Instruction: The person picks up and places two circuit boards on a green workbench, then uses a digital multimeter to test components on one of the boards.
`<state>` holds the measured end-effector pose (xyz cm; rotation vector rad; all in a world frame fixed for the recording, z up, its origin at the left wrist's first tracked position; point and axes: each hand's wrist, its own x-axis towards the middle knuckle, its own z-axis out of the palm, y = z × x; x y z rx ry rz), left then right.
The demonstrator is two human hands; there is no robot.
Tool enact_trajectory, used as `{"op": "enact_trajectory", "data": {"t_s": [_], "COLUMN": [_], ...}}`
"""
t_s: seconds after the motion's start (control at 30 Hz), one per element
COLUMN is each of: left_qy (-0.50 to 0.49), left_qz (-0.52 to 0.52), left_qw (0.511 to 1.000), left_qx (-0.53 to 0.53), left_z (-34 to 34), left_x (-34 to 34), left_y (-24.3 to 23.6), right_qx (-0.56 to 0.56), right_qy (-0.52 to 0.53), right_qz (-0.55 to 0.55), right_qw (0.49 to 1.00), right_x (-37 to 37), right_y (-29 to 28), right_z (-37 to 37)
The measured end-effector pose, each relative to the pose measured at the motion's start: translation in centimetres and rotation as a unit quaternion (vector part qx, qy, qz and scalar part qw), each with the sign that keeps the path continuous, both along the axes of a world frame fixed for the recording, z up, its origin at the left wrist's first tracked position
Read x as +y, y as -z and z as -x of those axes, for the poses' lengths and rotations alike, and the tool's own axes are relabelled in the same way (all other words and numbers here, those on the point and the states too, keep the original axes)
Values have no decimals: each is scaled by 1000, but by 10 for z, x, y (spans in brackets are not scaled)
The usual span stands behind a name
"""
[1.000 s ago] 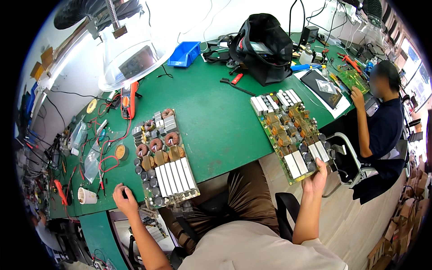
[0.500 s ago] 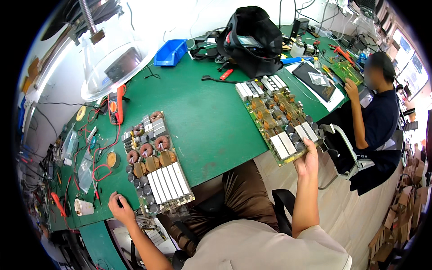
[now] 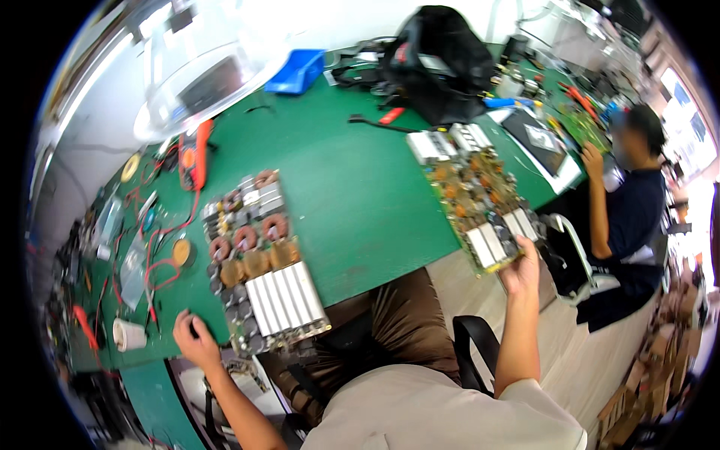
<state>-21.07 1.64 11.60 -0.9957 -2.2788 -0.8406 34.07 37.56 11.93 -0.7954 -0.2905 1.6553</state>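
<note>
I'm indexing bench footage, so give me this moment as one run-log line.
right hand: holding near end of right circuit board | left hand: at edge of green bench, beside left circuit board | blue bin: bench rear

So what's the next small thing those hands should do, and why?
Probably the right hand should ease its circuit board inward over the green table: the board's near end juts past the table's edge, above the floor, and only that hand grips it.

Your table point(image 3: 356, 202): green
On your left: circuit board point(image 3: 262, 262), white cup point(image 3: 130, 335), orange multimeter point(image 3: 195, 155)
Far side: blue bin point(image 3: 295, 73), black bag point(image 3: 441, 86)
</note>
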Motion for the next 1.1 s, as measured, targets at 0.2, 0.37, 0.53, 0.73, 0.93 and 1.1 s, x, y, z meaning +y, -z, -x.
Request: {"op": "enact_trajectory", "data": {"t_s": [0.2, 0.37, 0.53, 0.73, 0.93, 1.1], "left_qy": [24, 28, 163, 228, 247, 267], "left_qz": [-16, -75, -165, -102, -54, -34], "left_qw": [999, 983, 857, 775, 778, 792], "left_qx": [-26, -167, -460, -580, -574, -548], "left_z": [-11, -8, -20, -34, -37, -29], "left_x": [19, 6, 11, 23, 17, 23], "left_y": [-17, -30, -52, -71, -66, -75], "right_qx": [-19, -178, -276, -369, -445, -326], "right_qy": [2, -38, -314, -359, -280, -413], "right_qz": [-9, 0, -137, -410, -555, -313], "right_qw": [1000, 983, 898, 753, 645, 791], "right_x": [-24, -99, -152, -125, -149, -180], "right_y": [-11, 36, 20, -69, -82, -20], "right_z": [2, 17, 88, 203, 248, 209]}}
